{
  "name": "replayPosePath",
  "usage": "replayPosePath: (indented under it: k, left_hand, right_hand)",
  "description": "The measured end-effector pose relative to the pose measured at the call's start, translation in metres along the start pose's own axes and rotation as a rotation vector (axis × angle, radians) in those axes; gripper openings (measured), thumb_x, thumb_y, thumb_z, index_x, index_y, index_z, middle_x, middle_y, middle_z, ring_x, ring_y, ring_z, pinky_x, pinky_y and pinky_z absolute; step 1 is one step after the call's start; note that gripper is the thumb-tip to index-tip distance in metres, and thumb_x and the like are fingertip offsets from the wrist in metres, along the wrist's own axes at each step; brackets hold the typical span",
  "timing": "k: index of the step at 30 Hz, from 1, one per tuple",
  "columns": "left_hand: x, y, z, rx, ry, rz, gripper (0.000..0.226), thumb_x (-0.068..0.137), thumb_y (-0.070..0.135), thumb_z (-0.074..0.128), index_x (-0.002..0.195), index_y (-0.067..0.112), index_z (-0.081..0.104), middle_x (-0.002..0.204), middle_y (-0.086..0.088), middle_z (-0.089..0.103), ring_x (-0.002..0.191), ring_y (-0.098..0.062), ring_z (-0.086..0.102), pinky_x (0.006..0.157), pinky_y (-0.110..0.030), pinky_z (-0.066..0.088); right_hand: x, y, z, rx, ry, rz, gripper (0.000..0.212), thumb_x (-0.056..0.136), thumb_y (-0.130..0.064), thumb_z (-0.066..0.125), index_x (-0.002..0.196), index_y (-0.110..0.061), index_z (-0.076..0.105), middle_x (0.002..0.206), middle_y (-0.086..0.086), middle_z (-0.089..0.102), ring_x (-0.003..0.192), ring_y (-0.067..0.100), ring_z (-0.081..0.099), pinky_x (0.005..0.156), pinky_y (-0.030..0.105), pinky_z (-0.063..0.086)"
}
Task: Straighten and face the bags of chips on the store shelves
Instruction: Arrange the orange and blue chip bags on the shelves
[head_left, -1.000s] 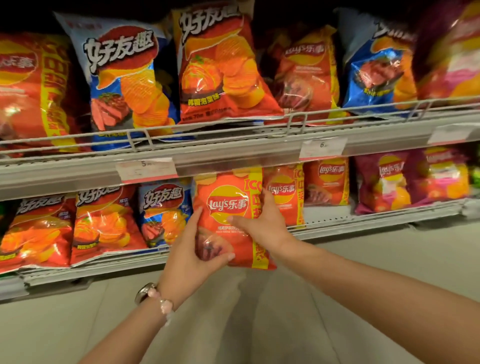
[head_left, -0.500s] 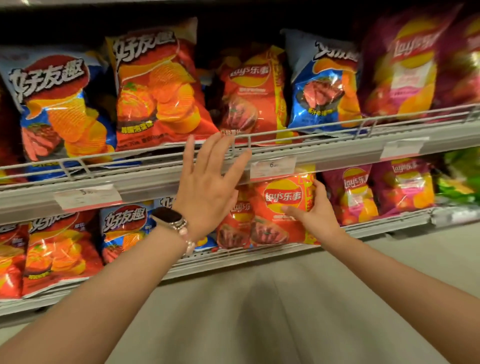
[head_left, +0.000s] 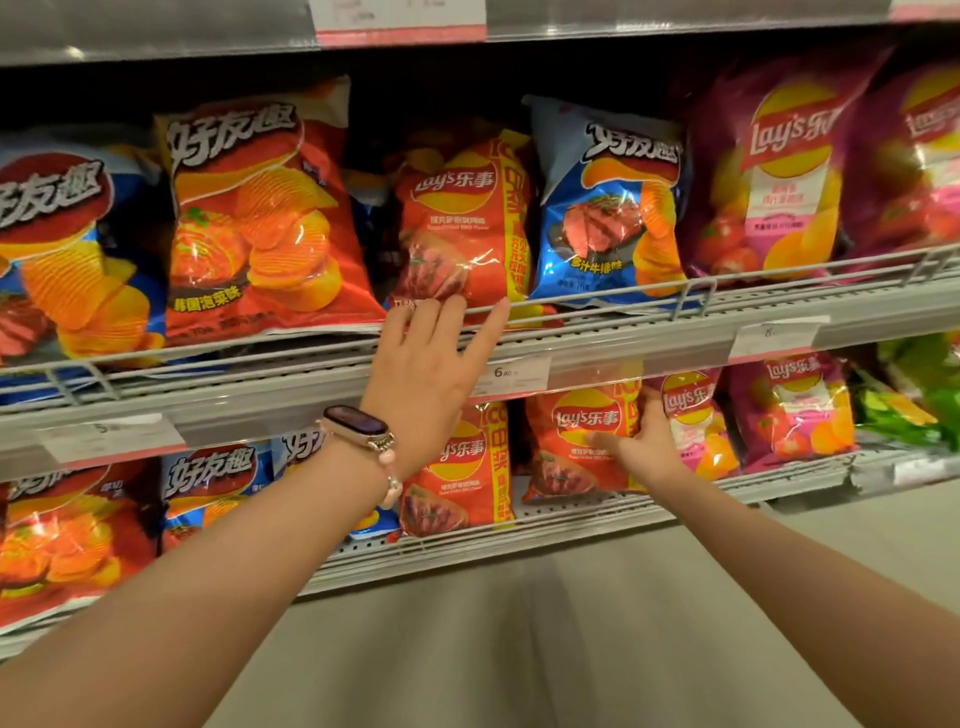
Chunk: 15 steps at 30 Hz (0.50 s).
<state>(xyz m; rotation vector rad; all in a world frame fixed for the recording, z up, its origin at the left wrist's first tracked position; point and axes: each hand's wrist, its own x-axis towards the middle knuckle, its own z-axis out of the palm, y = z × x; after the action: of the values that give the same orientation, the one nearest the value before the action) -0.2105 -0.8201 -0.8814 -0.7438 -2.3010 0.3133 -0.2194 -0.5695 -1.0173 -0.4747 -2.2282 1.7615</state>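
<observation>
My left hand is raised to the upper shelf rail, fingers spread, fingertips touching the bottom of a red Lay's bag that stands tilted there. My right hand grips the right edge of another red Lay's bag upright on the lower shelf. A third red Lay's bag stands just left of it, partly hidden by my left wrist.
The upper shelf also holds an orange-red ridged-chip bag, blue steak-flavour bags and purple Lay's bags. Purple and green bags fill the lower right. Price tags line the shelf fronts. Grey floor lies below.
My left hand let go of the lower red bag and rose to the upper shelf's red Lay's bag. My right hand has set the lower bag upright on its shelf, still holding it.
</observation>
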Motion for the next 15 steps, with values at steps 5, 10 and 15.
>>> replayPosePath:
  k: [5,10,15]
  left_hand:
    - [0.001,0.005,0.002,0.027,0.048,-0.032,0.099,0.047,0.009,0.079,0.14,0.009,0.044,0.107,-0.021,0.057,0.091,-0.038,0.056,0.084,-0.047,0.044]
    - [-0.001,0.009,0.007,0.022,0.107,-0.045,0.087,0.054,0.002,0.071,0.138,0.01,0.047,0.101,-0.021,0.058,0.088,-0.037,0.056,0.08,-0.047,0.044]
    - [0.0,0.009,0.009,0.024,0.088,-0.052,0.089,0.054,0.003,0.07,0.139,0.011,0.043,0.102,-0.021,0.056,0.089,-0.037,0.055,0.081,-0.047,0.043]
  right_hand:
    - [0.006,0.012,0.006,-0.025,-0.06,0.07,0.087,0.07,-0.012,0.083,0.138,-0.019,0.029,0.113,0.002,0.056,0.101,0.022,0.058,0.087,0.04,0.05]
    - [0.01,0.014,0.003,-0.109,-0.061,0.093,0.081,0.066,-0.019,0.086,0.133,-0.013,0.039,0.105,-0.001,0.059,0.095,0.018,0.058,0.086,0.037,0.051]
    - [0.008,0.01,0.003,-0.223,-0.076,0.098,0.078,0.069,-0.027,0.084,0.133,-0.013,0.041,0.114,0.003,0.062,0.106,0.024,0.06,0.091,0.038,0.049]
